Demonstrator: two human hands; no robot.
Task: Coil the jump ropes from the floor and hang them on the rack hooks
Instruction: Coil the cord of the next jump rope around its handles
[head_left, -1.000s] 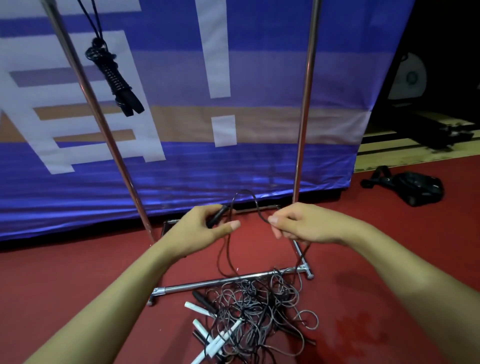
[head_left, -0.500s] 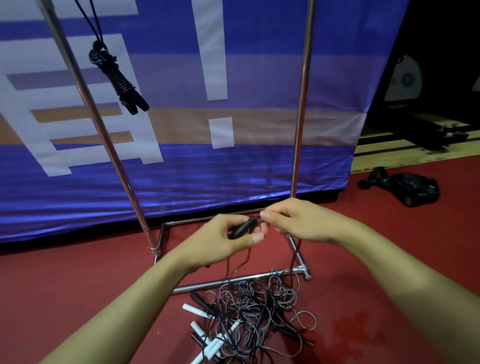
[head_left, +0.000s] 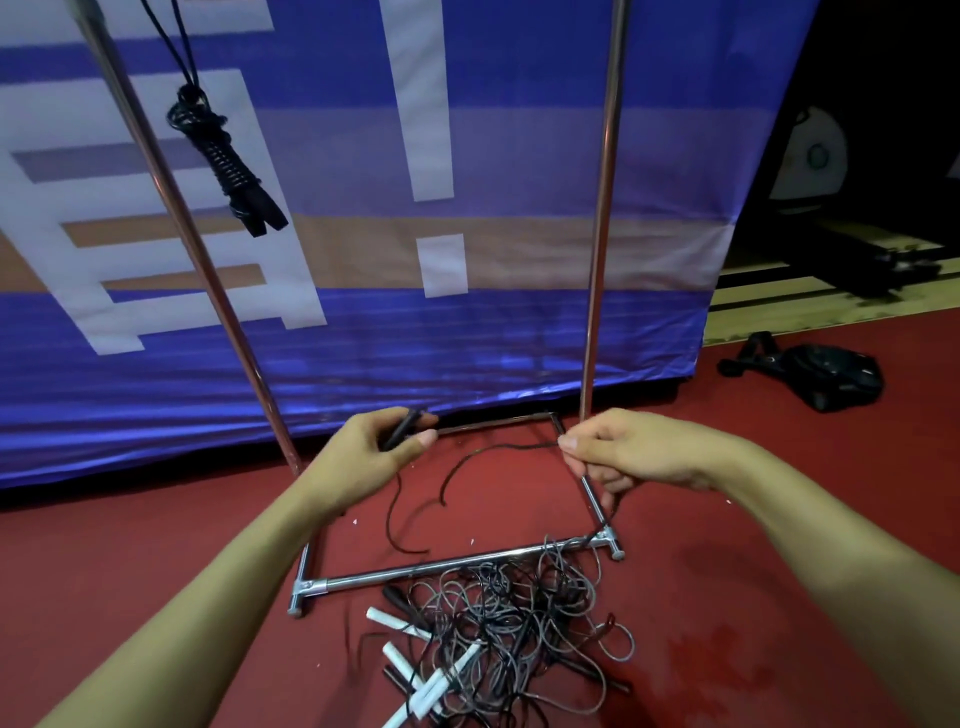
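Note:
My left hand (head_left: 376, 457) grips the black handle of a jump rope (head_left: 493, 451), whose thin dark cord sags in loops between my hands. My right hand (head_left: 618, 457) pinches that cord further along, and the cord runs down from it into the tangled pile of ropes (head_left: 498, 629) on the red floor. The pile has black and white handles at its left side. One coiled black rope (head_left: 228, 166) hangs from above at the upper left of the chrome rack (head_left: 602, 208).
The rack's base bar (head_left: 441, 569) lies on the floor just behind the pile. A blue printed banner (head_left: 467, 338) hangs behind the rack. A black bag (head_left: 826, 374) lies on the floor at the right.
My hands were together at the handle half a second ago. They have now drawn apart, the right one sliding right along the cord, which now sags between them.

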